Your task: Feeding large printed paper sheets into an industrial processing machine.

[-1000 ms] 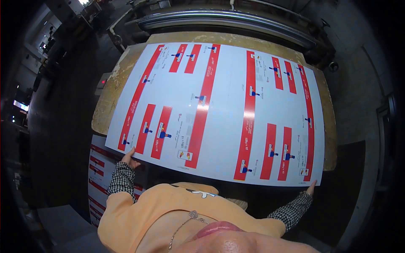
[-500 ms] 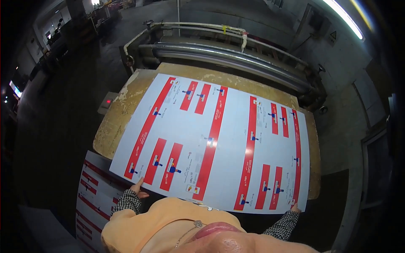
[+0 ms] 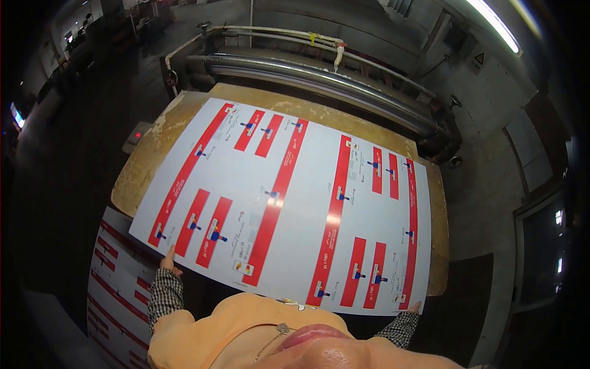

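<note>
A large white printed sheet [image 3: 301,221] with red bars and small blue figures lies on a worn wooden board [image 3: 144,166]. Its near edge hangs out past the board toward me. At the near left edge, my left hand [image 3: 170,261] is closed on the sheet, with one finger on top and the others mostly under it. My right hand [image 3: 416,307] grips the near right corner; only its fingertips show, the rest being hidden by the sheet and sleeve. Both arms wear checked black-and-white cuffs.
Beyond the board stands a machine with long metal rollers [image 3: 319,83], a pale pipe [image 3: 270,31] above them and handwheels [image 3: 455,162] at its side. More printed sheets [image 3: 117,289] lie lower at the left. A box with a red light [image 3: 136,136] sits by the board's left edge.
The whole view has shifted, so the board and sheet appear farther left. Both hands stay at the same places on the sheet, which lies nearly unchanged on the board.
</note>
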### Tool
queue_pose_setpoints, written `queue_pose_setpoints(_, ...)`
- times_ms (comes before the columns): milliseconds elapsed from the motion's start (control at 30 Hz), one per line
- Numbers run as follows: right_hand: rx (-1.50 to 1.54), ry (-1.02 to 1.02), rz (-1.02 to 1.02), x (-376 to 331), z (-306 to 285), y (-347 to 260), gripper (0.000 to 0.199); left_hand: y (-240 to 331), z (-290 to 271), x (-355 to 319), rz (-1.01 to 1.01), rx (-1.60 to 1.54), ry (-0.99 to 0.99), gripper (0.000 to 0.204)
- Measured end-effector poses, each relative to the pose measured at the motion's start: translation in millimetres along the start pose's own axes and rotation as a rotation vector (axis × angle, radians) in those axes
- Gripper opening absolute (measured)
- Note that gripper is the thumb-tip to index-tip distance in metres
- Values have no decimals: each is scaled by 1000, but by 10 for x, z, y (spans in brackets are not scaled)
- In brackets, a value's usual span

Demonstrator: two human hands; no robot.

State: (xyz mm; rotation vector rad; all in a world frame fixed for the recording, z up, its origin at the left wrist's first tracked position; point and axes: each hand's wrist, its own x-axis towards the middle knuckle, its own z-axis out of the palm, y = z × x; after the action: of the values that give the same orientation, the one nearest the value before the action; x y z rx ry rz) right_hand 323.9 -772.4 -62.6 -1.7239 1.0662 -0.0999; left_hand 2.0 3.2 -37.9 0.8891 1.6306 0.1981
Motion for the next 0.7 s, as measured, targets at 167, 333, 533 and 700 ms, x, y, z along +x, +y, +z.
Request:
queue_pose_setpoints(167, 217, -168, -21, 429, -196, 120, 59, -27, 215, 105, 133, -146, 47, 91)
queue_pose_setpoints(333, 437, -343, -12, 599, -354, 427, 58, 128, 96, 316, 189, 37, 310, 88)
queue_pose_setpoints(533, 629, -166, -129, 35, -287, 389, 55, 417, -518, 763, 210, 151, 515, 88)
queue_pose_setpoints(700, 475, -170, -235, -81, -258, -94, 54, 474, -1142, 1812, 467, -37, 8, 68)
